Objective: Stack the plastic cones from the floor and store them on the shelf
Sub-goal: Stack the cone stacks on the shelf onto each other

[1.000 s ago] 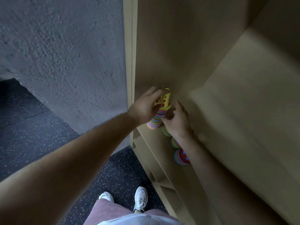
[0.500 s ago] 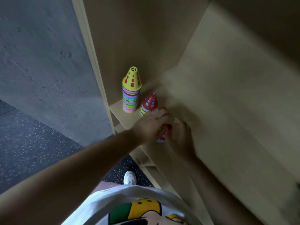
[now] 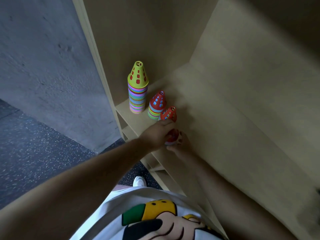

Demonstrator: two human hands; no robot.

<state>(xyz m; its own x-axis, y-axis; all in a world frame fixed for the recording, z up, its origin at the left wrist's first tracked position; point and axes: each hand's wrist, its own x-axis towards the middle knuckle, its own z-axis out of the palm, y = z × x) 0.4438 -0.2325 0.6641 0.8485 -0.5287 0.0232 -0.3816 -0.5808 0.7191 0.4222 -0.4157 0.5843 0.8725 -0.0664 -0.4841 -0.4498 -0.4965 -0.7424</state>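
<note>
Sitting between both hands [image 3: 155, 135] [image 3: 181, 144], cone stack [image 3: 173, 138]

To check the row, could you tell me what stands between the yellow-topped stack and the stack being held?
The farther red-topped stack and the nearer red-topped stack, in the head view.

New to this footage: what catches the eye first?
The tall striped stack of plastic cones with a yellow top stands at the left end of the tan wooden shelf. Two shorter red-topped stacks sit beside it; the left hand and right hand grip a fourth red-topped stack nearest the viewer.
</note>
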